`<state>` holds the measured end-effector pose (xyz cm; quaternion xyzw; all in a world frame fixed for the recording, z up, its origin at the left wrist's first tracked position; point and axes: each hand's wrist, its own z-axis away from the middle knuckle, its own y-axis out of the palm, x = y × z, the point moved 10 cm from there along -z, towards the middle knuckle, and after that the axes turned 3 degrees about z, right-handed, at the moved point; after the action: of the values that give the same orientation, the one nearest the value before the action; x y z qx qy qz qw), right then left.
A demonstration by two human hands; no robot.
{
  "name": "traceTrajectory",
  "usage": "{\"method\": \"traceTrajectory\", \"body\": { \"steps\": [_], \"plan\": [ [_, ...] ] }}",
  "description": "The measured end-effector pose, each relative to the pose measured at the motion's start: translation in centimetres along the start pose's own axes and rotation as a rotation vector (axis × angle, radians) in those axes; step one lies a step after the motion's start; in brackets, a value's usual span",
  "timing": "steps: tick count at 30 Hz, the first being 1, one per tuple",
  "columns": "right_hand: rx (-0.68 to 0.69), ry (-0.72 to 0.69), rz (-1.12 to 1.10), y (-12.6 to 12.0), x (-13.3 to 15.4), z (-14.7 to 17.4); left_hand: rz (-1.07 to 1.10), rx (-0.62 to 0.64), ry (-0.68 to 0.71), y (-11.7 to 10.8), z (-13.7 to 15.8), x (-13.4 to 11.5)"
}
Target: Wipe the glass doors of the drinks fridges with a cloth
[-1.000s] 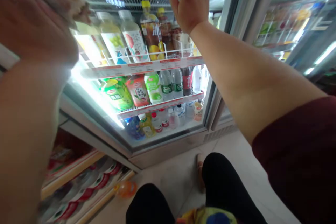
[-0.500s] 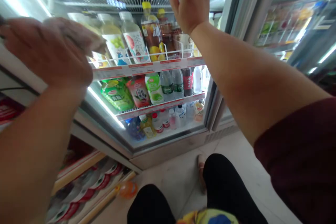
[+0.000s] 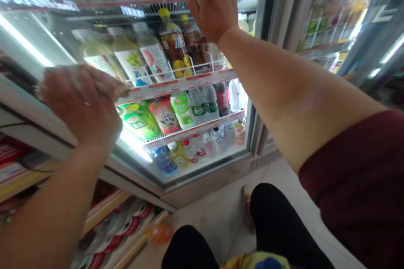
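My left hand point(image 3: 83, 111), a little blurred, is closed over a crumpled pale cloth point(image 3: 111, 84) at the left part of the fridge's glass door. Part of the cloth sticks out to the right of the fingers. Higher up and to the right, my right hand point(image 3: 213, 6) lies flat with fingers stretched out, seemingly against the same door; its fingertips are cut off by the top edge. The door's lower frame point(image 3: 205, 171) runs above the floor. Behind the glass, a tea bottle with a yellow cap point(image 3: 173, 42) stands near my right hand.
Green drink bottles point(image 3: 140, 122) and clear water bottles point(image 3: 198, 105) fill the middle shelf. Another fridge point(image 3: 334, 25) stands at the right. At lower left are a rack of packaged goods point(image 3: 110, 241) and an orange bottle point(image 3: 160, 233). My knees point(image 3: 189, 246) show above the tiled floor point(image 3: 217, 214).
My left hand has moved down and right with the cloth along the door. My right hand stays flat; the view has shifted slightly.
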<state>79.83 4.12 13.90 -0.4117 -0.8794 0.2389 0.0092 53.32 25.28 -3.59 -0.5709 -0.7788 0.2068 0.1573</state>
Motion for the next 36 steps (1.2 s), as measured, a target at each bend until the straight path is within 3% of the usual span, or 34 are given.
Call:
{"method": "traceTrajectory", "body": {
  "steps": [3,6,9,11,14,17,19,21,23,27,29,32,34,36],
  "plan": [
    [-0.069,-0.031,-0.128,0.2,0.2,-0.5,-0.127,-0.001,0.096,0.9,2.4,-2.5],
    [-0.121,0.001,-0.176,-0.3,0.4,1.5,-0.144,0.019,0.116,0.3,1.9,-2.4],
    [-0.185,0.033,-0.191,-1.2,1.3,6.1,-0.129,-0.103,-0.064,-1.6,0.8,-0.4],
    [-0.176,0.045,-0.258,-0.7,1.9,9.1,-0.086,-0.152,-0.167,-1.7,1.4,-0.1],
    [-0.135,0.099,-0.367,1.3,1.8,11.6,-0.002,0.025,-0.085,1.1,2.8,-2.5],
    [-0.148,0.103,-0.4,2.5,1.6,11.7,0.007,0.103,0.049,2.3,1.7,-4.0],
    [-0.146,0.091,-0.375,2.8,1.7,11.4,-0.049,-0.008,0.05,1.2,-0.9,-3.2],
    [-0.14,0.094,-0.343,2.8,1.8,11.1,-0.093,-0.202,-0.044,-0.5,-3.2,-2.0],
    [-0.128,0.116,-0.317,2.5,1.7,11.1,-0.082,-0.273,-0.095,-0.5,-3.7,-2.4],
    [-0.104,0.111,-0.27,1.4,2.2,11.8,0.065,0.003,0.097,3.9,-1.1,-7.7],
    [-0.111,0.09,-0.247,0.7,2.5,12.2,0.095,0.098,0.2,4.9,-0.6,-9.1],
    [-0.118,0.093,-0.226,0.0,2.5,12.5,0.044,0.042,0.214,3.4,-4.0,-7.4],
    [-0.107,0.092,-0.205,-0.1,2.5,12.5,0.045,-0.066,0.136,1.8,-6.8,-5.4],
    [-0.083,0.083,-0.198,0.0,2.6,12.5,0.071,-0.126,0.088,1.3,-7.5,-5.1]
  ]
}}
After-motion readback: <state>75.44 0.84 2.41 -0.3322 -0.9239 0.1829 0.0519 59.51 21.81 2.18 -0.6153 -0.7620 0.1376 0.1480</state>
